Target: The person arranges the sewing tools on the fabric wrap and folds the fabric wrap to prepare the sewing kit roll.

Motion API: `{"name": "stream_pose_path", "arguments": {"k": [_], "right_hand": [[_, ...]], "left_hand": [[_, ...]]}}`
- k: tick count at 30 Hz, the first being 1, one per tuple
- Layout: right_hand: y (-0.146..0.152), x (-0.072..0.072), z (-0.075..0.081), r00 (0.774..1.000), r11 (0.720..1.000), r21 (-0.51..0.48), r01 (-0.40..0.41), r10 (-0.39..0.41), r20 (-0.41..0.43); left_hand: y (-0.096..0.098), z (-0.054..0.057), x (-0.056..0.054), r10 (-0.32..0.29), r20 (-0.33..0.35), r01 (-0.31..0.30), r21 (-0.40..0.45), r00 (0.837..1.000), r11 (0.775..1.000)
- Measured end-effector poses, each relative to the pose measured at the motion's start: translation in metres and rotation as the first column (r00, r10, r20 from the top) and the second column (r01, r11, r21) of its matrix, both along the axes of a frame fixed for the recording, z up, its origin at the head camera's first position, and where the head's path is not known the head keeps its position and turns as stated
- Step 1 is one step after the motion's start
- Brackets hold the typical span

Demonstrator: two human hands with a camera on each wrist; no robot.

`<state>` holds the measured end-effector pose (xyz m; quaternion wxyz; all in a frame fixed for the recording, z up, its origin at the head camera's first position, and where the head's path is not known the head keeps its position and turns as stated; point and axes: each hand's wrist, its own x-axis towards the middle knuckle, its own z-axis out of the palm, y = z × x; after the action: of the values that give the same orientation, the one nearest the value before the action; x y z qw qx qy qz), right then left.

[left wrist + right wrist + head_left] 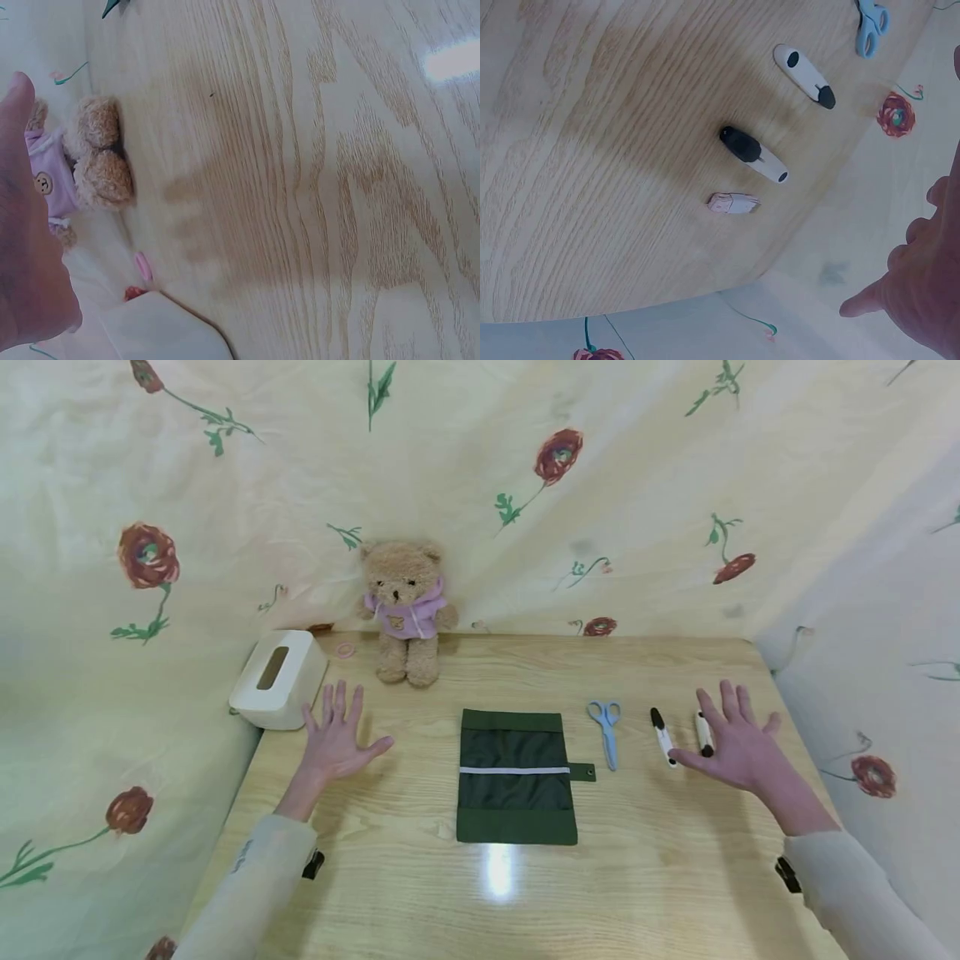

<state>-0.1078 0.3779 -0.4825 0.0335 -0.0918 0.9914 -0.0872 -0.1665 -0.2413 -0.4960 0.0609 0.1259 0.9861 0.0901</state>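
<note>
My left hand (pixel 337 745) hovers over the table's left side with fingers spread, holding nothing. Nearest to it are a white tissue box (pixel 277 681) and a teddy bear (pixel 405 610) in a purple hoodie. Fingers also spread, my right hand (pixel 738 752) is raised over the right side and holds nothing. Beside it lie a black-capped white marker (pixel 663 735) and a second white-and-black marker-like item (pixel 702 732). The right wrist view also shows a small pinkish-white item (pixel 733 202). Between the hands lies an unfolded dark green fabric case (pixel 515 793).
Light blue scissors (pixel 607 735) lie right of the case, near its snap tab (pixel 582 772). A pink ring (pixel 345 650) rests near the back left. Flower-patterned cloth (pixel 465 468) hangs behind the wooden table (pixel 397 877).
</note>
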Motion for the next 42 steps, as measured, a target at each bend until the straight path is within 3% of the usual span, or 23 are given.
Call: {"name": "stream_pose_path", "arguments": {"k": [6, 10, 13, 15, 17, 19, 21, 22, 24, 28, 35, 39, 42], "right_hand": [[0.001, 0.008, 0.0, 1.0, 0.999, -0.037, 0.022, -0.022, 0.0], [-0.008, 0.003, -0.005, 0.997, 0.99, -0.138, -0.024, 0.014, -0.077], [-0.022, -0.004, -0.01, 0.993, 0.956, -0.291, -0.029, -0.007, -0.121], [-0.035, -0.01, -0.014, 0.997, 0.897, -0.443, 0.02, -0.05, -0.057], [-0.048, -0.017, -0.02, 0.994, 0.797, -0.594, 0.105, -0.091, 0.054], [-0.059, -0.025, -0.027, 0.977, 0.689, -0.694, 0.209, -0.114, 0.181], [-0.066, -0.033, -0.036, 0.951, 0.62, -0.725, 0.298, -0.126, 0.283], [-0.069, -0.037, -0.04, 0.938, 0.609, -0.72, 0.333, -0.133, 0.321], [-0.073, -0.045, -0.048, 0.918, 0.616, -0.691, 0.377, -0.15, 0.367], [-0.079, -0.056, -0.056, 0.894, 0.659, -0.623, 0.42, -0.185, 0.408], [-0.091, -0.07, -0.064, 0.908, 0.776, -0.501, 0.383, -0.215, 0.361], [-0.097, -0.072, -0.068, 0.917, 0.806, -0.461, 0.371, -0.24, 0.319], [-0.101, -0.073, -0.069, 0.915, 0.799, -0.47, 0.374, -0.234, 0.329]], "left_hand": [[0.006, -0.003, -0.002, -0.025, -0.015, 0.025, 0.017, 1.0, 1.0], [0.01, -0.009, 0.006, -0.032, -0.062, 0.04, 0.13, 0.998, 0.991], [0.023, -0.018, 0.016, -0.029, -0.12, 0.061, 0.274, 0.992, 0.96], [0.038, -0.026, 0.024, -0.02, -0.14, 0.07, 0.363, 0.99, 0.929], [0.057, -0.035, 0.032, -0.033, -0.132, 0.089, 0.441, 0.991, 0.893], [0.076, -0.044, 0.04, -0.06, -0.124, 0.114, 0.49, 0.991, 0.864], [0.093, -0.054, 0.047, -0.095, -0.108, 0.137, 0.517, 0.99, 0.845], [0.1, -0.058, 0.049, -0.116, -0.102, 0.152, 0.521, 0.988, 0.84], [0.111, -0.066, 0.054, -0.15, -0.088, 0.174, 0.533, 0.985, 0.828], [0.121, -0.077, 0.06, -0.195, -0.097, 0.216, 0.523, 0.976, 0.824], [0.123, -0.092, 0.061, -0.214, -0.119, 0.245, 0.487, 0.97, 0.838], [0.123, -0.095, 0.062, -0.218, -0.118, 0.248, 0.51, 0.969, 0.824], [0.121, -0.096, 0.063, -0.198, -0.111, 0.227, 0.532, 0.974, 0.816]]}}
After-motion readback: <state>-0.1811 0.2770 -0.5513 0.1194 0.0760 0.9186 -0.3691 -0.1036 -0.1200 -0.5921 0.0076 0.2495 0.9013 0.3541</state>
